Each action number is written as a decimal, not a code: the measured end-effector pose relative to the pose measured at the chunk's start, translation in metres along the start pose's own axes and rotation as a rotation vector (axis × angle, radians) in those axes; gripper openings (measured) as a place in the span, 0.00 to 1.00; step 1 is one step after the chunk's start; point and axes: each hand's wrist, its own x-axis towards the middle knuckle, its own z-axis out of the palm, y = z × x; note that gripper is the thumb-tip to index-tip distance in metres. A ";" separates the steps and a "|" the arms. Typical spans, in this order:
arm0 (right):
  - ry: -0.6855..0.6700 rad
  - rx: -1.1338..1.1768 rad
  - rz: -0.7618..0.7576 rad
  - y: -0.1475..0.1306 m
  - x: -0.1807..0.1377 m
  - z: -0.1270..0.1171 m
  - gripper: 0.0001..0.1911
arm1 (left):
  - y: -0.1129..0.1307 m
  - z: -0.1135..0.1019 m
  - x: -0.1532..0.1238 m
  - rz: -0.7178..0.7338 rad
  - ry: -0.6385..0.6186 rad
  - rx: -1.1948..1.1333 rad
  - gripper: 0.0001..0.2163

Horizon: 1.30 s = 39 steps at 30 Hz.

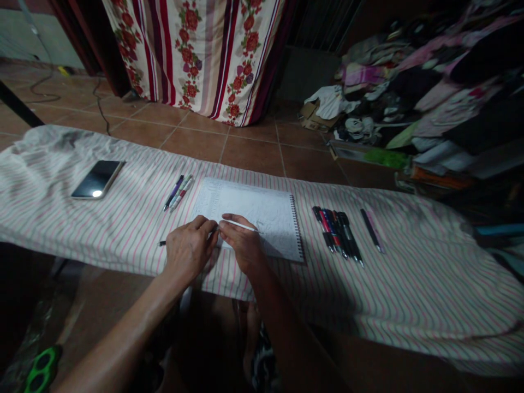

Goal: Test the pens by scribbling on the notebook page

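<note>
My left hand (189,250) and my right hand (242,243) meet at the near left corner of a spiral-bound notebook (262,215) that lies open on a striped cloth (409,284). Both hands are closed around a thin white pen (241,225), the right pinching its shaft, the left at its end. A dark tip pokes out left of my left hand. Three pens (178,192) lie left of the notebook. A row of several dark and red pens (338,232) lies to its right, with two more pens (371,229) beyond.
A smartphone (98,178) lies face up at the cloth's left. Behind are a tiled floor (254,153), a floral curtain (196,54) and a heap of clothes (429,93) at the right. A green object (41,371) sits at the bottom left.
</note>
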 end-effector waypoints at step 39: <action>0.038 -0.064 -0.032 -0.012 0.002 -0.007 0.17 | 0.005 0.015 0.005 0.038 0.124 -0.161 0.13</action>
